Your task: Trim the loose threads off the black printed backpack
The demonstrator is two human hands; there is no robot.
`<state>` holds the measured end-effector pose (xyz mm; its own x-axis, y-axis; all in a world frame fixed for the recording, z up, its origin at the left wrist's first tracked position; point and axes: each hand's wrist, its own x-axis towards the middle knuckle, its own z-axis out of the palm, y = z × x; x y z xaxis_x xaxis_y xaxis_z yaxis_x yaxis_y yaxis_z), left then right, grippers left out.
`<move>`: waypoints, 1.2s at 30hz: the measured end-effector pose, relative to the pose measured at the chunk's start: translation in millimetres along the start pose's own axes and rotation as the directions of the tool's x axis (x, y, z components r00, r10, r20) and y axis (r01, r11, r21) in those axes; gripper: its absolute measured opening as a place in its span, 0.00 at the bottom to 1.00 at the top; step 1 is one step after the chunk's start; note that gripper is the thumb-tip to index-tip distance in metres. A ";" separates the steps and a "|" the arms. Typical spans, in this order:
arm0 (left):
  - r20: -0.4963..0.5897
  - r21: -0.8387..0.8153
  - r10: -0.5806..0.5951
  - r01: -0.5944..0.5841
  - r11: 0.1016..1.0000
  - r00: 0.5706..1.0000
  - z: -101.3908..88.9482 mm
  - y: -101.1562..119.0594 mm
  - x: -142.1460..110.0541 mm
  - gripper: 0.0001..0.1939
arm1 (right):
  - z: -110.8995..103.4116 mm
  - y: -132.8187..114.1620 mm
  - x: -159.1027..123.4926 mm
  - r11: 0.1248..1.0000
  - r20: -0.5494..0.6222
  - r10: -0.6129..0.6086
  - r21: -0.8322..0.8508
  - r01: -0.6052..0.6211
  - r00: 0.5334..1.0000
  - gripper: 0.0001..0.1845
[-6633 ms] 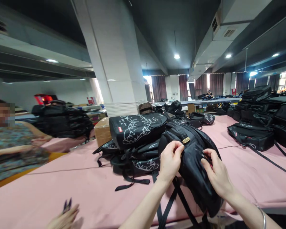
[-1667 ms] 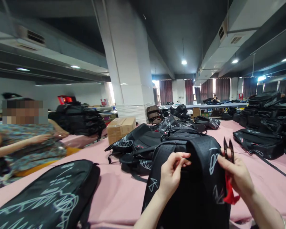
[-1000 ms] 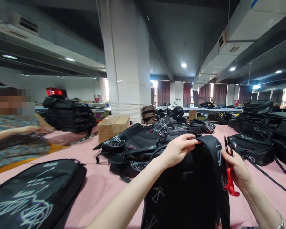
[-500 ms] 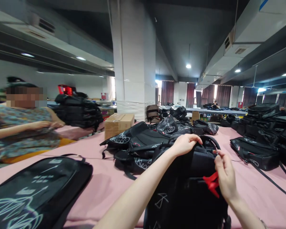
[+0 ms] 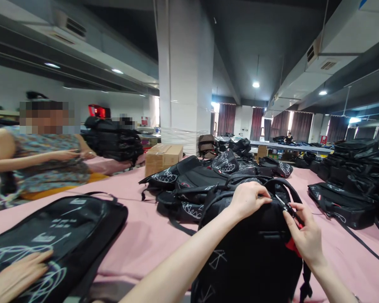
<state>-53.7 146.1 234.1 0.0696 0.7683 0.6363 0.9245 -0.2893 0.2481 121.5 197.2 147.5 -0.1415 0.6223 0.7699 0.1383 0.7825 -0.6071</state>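
A black backpack (image 5: 249, 256) with white line drawings stands upright in front of me on the pink table (image 5: 151, 235). My left hand (image 5: 248, 199) pinches the fabric at its top edge, beside the carry handle (image 5: 282, 185). My right hand (image 5: 305, 235) is closed on small thread snips (image 5: 287, 208) with red handles, their tips pointing at the spot my left hand holds.
A pile of black backpacks (image 5: 196, 185) lies behind it. Another black bag (image 5: 53, 235) lies at the left with someone's hand (image 5: 17, 277) on it. A person (image 5: 41, 160) sits at far left. A cardboard box (image 5: 162, 158) and stacked bags (image 5: 350, 176) stand further back.
My right hand has turned the snips down from upright and brought their tips to the bag's top edge. My left hand shifted to pinch there. Someone's hand came onto the left bag.
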 end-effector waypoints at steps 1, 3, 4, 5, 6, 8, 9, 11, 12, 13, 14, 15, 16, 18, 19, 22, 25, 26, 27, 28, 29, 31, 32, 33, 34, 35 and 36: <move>-0.022 0.012 -0.018 0.018 1.000 1.000 1.8 1.4 0.0 0.04 | -0.2 -0.3 0.7 0.999 0.017 -0.024 -0.025 0.025 1.000 0.15; -0.059 0.052 -0.048 0.051 0.997 0.997 4.6 4.1 1.0 0.05 | -0.5 -0.1 1.7 0.997 0.053 -0.060 -0.053 0.063 0.997 0.13; -0.074 0.069 -0.061 0.066 0.995 0.995 5.8 5.2 1.8 0.05 | -0.4 0.2 2.0 0.996 0.065 -0.069 -0.059 0.073 0.995 0.12; -0.087 0.081 -0.071 0.078 0.994 0.994 7.0 6.0 2.8 0.05 | 0.1 0.6 2.2 0.994 0.071 -0.076 -0.068 0.081 0.995 0.12; -0.100 0.089 -0.081 0.090 0.992 0.992 8.1 6.4 3.7 0.06 | 1.0 1.0 2.4 0.993 0.070 -0.080 -0.078 0.086 0.994 0.12; -0.117 0.096 -0.100 0.111 0.989 0.988 10.3 6.2 5.4 0.07 | 3.4 1.9 3.1 0.991 0.070 -0.090 -0.095 0.097 0.993 0.13; -0.121 0.095 -0.106 0.118 0.988 0.987 11.2 5.7 6.1 0.07 | 4.7 2.3 3.8 0.989 0.079 -0.096 -0.103 0.104 0.992 0.13; -0.127 0.093 -0.116 0.129 0.987 0.985 12.6 4.1 7.2 0.08 | 6.9 2.7 5.6 0.986 0.104 -0.101 -0.122 0.113 0.989 0.13; -0.128 0.091 -0.119 0.131 0.987 0.985 13.0 3.3 7.6 0.08 | 7.6 2.6 6.6 0.985 0.116 -0.099 -0.133 0.114 0.988 0.13; -0.127 0.088 -0.119 0.131 0.987 0.985 13.2 2.5 8.0 0.08 | 8.1 2.3 7.8 0.983 0.128 -0.096 -0.145 0.114 0.987 0.13; -0.127 0.084 -0.119 0.131 0.988 0.985 13.3 1.8 8.2 0.08 | 8.3 1.8 8.9 0.981 0.136 -0.093 -0.156 0.114 0.986 0.14; -0.127 0.081 -0.119 0.130 0.988 0.985 13.2 1.3 8.3 0.08 | 8.4 1.2 9.9 0.980 0.143 -0.093 -0.162 0.116 0.985 0.14; -0.127 0.078 -0.119 0.130 0.988 0.985 13.1 1.0 8.3 0.08 | 8.4 0.4 11.0 0.979 0.150 -0.097 -0.164 0.121 0.984 0.14; -0.125 0.071 -0.117 0.126 0.989 0.985 12.7 0.8 7.9 0.08 | 8.4 -1.0 12.6 0.977 0.159 -0.107 -0.167 0.134 0.981 0.14; -0.126 0.066 -0.115 0.124 0.990 0.985 12.5 0.9 7.5 0.08 | 8.4 -1.7 13.3 0.976 0.159 -0.109 -0.170 0.136 0.981 0.14; -0.129 0.054 -0.104 0.112 0.992 0.986 11.6 1.1 6.6 0.07 | 8.5 -3.0 14.0 0.976 0.161 -0.100 -0.178 0.129 0.982 0.14; -0.131 0.051 -0.095 0.103 0.993 0.987 11.1 -0.6 6.6 0.07 | 7.9 -1.6 12.6 0.980 0.162 -0.093 -0.160 0.119 0.982 0.13; -0.129 0.047 -0.089 0.096 0.994 0.988 11.3 -1.7 6.6 0.07 | 7.6 -0.2 11.9 0.981 0.159 -0.090 -0.154 0.114 0.983 0.13; -0.127 0.044 -0.079 0.085 0.995 0.989 11.8 -2.9 6.2 0.08 | 7.4 1.8 11.3 0.984 0.152 -0.083 -0.147 0.105 0.985 0.13; -0.126 0.045 -0.063 0.069 0.997 0.990 12.7 -3.8 5.4 0.08 | 7.3 4.4 11.0 0.986 0.145 -0.072 -0.139 0.093 0.987 0.13; -0.134 0.051 -0.039 0.046 0.998 0.990 13.7 -4.1 3.6 0.08 | 7.3 7.6 11.1 0.989 0.133 -0.062 -0.129 0.079 0.989 0.13; -0.200 0.072 0.026 -0.011 0.997 0.979 15.3 -2.2 -3.2 0.06 | 7.5 15.7 12.9 0.995 0.109 -0.049 -0.083 0.058 0.993 0.14; -0.256 0.079 0.062 -0.043 0.996 0.965 15.2 0.3 -8.8 0.05 | 7.4 20.4 14.5 0.997 0.101 -0.043 -0.051 0.049 0.994 0.14; -0.313 0.083 0.106 -0.084 0.993 0.944 14.0 3.5 -16.1 0.05 | 6.8 25.3 16.0 0.999 0.097 -0.037 -0.020 0.039 0.995 0.14; -0.359 0.089 0.161 -0.138 0.986 0.919 11.6 6.9 -25.0 0.04 | 5.6 30.4 17.2 1.000 0.097 -0.028 0.007 0.027 0.995 0.15; -0.384 0.100 0.223 -0.200 0.975 0.896 8.0 10.0 -35.6 0.04 | 3.8 35.4 17.6 0.999 0.101 -0.015 0.030 0.012 0.995 0.15; -0.388 0.117 0.284 -0.259 0.959 0.877 3.4 12.1 -47.7 0.04 | 1.3 40.3 16.7 0.999 0.108 -0.002 0.046 -0.003 0.994 0.16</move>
<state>-44.6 107.9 204.3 0.1782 0.3698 0.9118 0.9122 -0.4096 -0.0122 123.4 239.1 135.6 -0.2468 0.6196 0.7451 0.0939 0.7806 -0.6180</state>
